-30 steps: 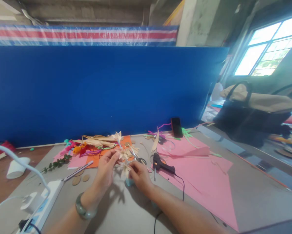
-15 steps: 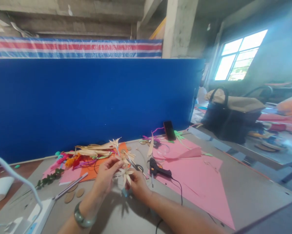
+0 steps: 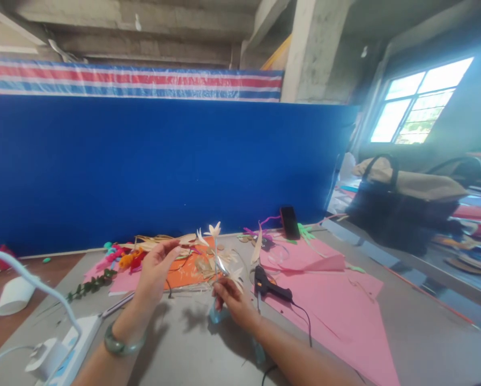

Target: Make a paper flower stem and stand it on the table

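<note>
Apparently, the fingers of the right hand [image 3: 234, 301] pinch the slim stem [image 3: 216, 260] of a cream flower [image 3: 214, 230], held upright over the middle of the desk [image 3: 184, 343]. The left hand [image 3: 154, 271] is off to its left, its fingers loosely parted, with nothing clearly between them. A harder squeeze could bend the stem or crush the petals, which look thin and dry. A sideways swing of the right forearm might knock the glue gun [image 3: 274, 288], just to the right, or snag its cord [image 3: 309, 327]; were the nozzle hot, which cannot be told, skin or paper could suffer.

Counted, there seem to be three cream blooms: two raised at the far end, a third partly hidden beside the right fingers. There is one glue gun, one phone [image 3: 290, 223] at far right, one power strip [image 3: 77, 343] at near left, one white cup [image 3: 15, 296], one leafy sprig [image 3: 93, 284] and one dark bag [image 3: 405, 209]. The pink sheets [image 3: 337, 300] overlap too much to number.
</note>
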A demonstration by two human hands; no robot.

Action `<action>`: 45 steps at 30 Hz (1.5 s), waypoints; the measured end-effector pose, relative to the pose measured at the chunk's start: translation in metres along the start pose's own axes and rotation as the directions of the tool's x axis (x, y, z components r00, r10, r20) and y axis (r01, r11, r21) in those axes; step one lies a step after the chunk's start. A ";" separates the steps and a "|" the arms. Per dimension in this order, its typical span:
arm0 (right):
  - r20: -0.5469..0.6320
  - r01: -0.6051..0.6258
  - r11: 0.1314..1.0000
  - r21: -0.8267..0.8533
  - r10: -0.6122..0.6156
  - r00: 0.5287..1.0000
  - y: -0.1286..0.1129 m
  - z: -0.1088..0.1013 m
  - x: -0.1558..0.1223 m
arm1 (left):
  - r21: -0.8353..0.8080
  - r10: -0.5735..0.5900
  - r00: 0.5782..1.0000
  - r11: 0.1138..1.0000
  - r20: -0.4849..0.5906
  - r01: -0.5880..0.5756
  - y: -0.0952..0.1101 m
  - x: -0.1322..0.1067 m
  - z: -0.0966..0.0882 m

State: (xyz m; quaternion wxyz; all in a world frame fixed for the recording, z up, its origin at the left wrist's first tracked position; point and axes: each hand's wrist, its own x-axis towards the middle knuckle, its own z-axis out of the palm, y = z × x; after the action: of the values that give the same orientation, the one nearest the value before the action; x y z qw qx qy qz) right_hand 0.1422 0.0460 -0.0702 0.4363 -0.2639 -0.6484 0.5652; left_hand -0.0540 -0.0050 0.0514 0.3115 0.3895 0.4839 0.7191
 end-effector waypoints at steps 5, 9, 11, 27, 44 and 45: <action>0.114 -0.051 0.995 0.089 0.041 0.993 -0.008 0.003 -0.003 | -0.172 -0.138 0.982 0.972 0.130 0.159 -0.003 -0.004 0.006; 0.176 -0.090 0.989 0.118 0.068 0.982 -0.010 0.003 -0.004 | -0.236 -0.163 0.938 0.942 0.305 0.240 0.002 -0.012 0.011; 0.216 -0.109 0.988 0.105 0.085 0.973 -0.011 0.003 -0.005 | -0.277 -0.175 0.919 0.919 0.353 0.281 0.005 -0.016 0.014; 0.337 -0.181 0.980 0.084 0.143 0.931 -0.015 0.005 -0.008 | -0.217 -0.042 0.919 0.966 0.391 0.137 0.005 -0.032 0.020; 0.313 -0.212 0.972 0.107 0.169 0.935 -0.015 0.007 -0.008 | -0.263 -0.021 0.938 0.957 0.345 0.118 0.000 -0.031 0.014; 0.310 -0.210 0.972 0.110 0.167 0.936 -0.015 0.007 -0.008 | -0.248 -0.037 0.944 0.961 0.329 0.124 0.000 -0.031 0.015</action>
State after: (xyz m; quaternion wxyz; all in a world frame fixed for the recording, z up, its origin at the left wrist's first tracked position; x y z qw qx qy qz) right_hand 0.1427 0.0326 -0.0575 0.2948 -0.2049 -0.6369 0.6823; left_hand -0.0259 -0.0236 0.0463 0.4648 0.4357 0.3418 0.6908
